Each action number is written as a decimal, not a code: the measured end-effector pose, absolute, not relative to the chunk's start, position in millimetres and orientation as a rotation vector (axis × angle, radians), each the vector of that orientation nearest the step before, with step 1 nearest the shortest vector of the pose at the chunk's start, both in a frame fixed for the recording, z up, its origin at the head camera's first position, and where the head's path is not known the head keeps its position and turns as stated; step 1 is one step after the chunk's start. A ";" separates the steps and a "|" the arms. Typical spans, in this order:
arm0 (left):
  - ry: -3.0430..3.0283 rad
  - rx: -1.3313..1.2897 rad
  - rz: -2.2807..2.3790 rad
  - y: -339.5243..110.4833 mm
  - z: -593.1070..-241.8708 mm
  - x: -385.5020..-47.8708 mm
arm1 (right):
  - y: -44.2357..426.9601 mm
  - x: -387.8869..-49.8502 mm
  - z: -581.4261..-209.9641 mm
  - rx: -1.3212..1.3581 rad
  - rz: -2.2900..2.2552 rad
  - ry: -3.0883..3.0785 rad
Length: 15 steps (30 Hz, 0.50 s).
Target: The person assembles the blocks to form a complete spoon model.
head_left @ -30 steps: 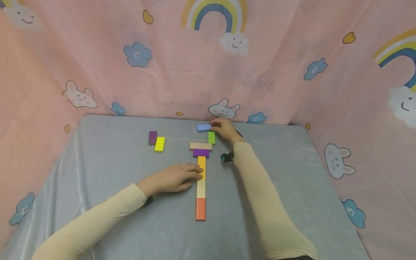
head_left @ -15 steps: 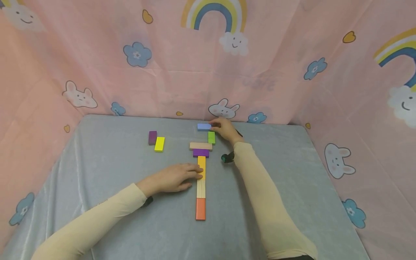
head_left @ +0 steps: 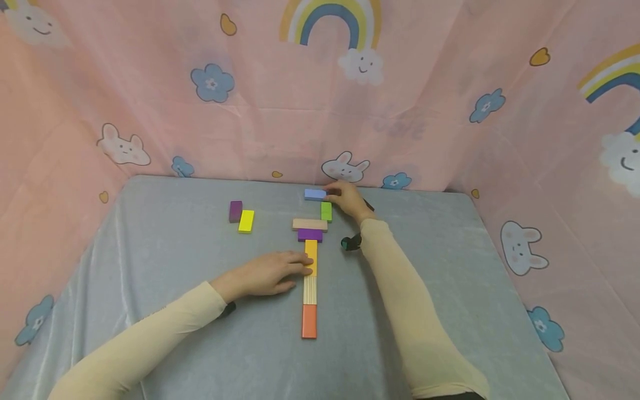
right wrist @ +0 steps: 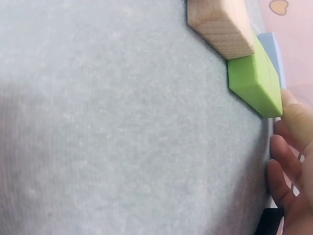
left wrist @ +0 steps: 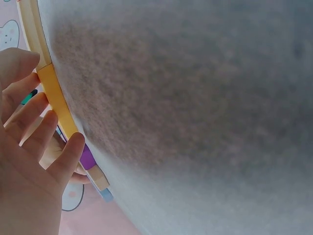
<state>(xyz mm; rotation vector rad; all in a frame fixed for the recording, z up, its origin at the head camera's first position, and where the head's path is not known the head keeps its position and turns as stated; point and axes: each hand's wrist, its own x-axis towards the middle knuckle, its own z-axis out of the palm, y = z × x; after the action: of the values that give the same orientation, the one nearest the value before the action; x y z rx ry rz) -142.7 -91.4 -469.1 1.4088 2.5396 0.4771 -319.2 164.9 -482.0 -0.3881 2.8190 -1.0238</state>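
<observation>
In the head view, a row of wooden blocks runs away from the person: an orange-red block (head_left: pixel 309 321), a ribbed cream piece (head_left: pixel 310 290) and a yellow-orange block (head_left: pixel 311 250). A purple block (head_left: pixel 310 235) and a natural wood block (head_left: pixel 309 224) lie crosswise at its far end. My left hand (head_left: pixel 267 273) rests its extended fingertips on the yellow-orange block. Beyond, a green block (head_left: pixel 326 211) stands lengthwise by the wood block's right end. My right hand (head_left: pixel 347 200) pinches the right end of a blue block (head_left: pixel 314 195), lying crosswise behind the green one.
A dark purple block (head_left: pixel 235 211) and a bright yellow block (head_left: pixel 246 221) lie side by side at the left. The grey cloth-covered table (head_left: pixel 425 266) ends at a pink printed curtain (head_left: pixel 280 111) close behind the blue block.
The blue block has turned slightly and shifted a little away from the person, now lying straighter crosswise. My left hand has stayed in place.
</observation>
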 end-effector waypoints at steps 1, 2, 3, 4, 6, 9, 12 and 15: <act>2.541 1.416 0.481 -91.4 -468.9 -142.5 | 164.6 -319.0 -481.9 -0.385 -1.030 2.821; 2.541 1.417 0.483 -91.5 -468.6 -142.4 | 164.4 -318.8 -481.7 -0.383 -1.034 2.823; 2.540 1.417 0.484 -91.5 -468.5 -142.4 | 164.3 -318.6 -481.8 -0.381 -1.034 2.827; 2.539 1.417 0.485 -91.3 -468.6 -142.3 | 164.7 -318.2 -481.9 -0.376 -1.037 2.830; 2.536 1.410 0.486 -90.8 -468.6 -142.2 | 165.5 -317.4 -482.0 -0.369 -1.044 2.836; 2.535 1.404 0.488 -90.6 -468.9 -142.1 | 166.5 -316.2 -481.9 -0.359 -1.049 2.843; 2.538 1.406 0.492 -90.9 -469.2 -142.0 | 166.8 -315.5 -481.2 -0.366 -1.060 2.849; 2.541 1.405 0.490 -91.2 -469.4 -142.1 | 166.3 -315.1 -480.3 -0.405 -1.072 2.855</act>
<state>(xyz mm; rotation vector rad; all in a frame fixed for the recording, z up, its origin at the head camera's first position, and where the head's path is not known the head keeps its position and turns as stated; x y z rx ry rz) -142.1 -91.2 -469.4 1.4053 2.5409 0.4904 -315.1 166.3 -480.3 -0.4047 2.8552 -1.0724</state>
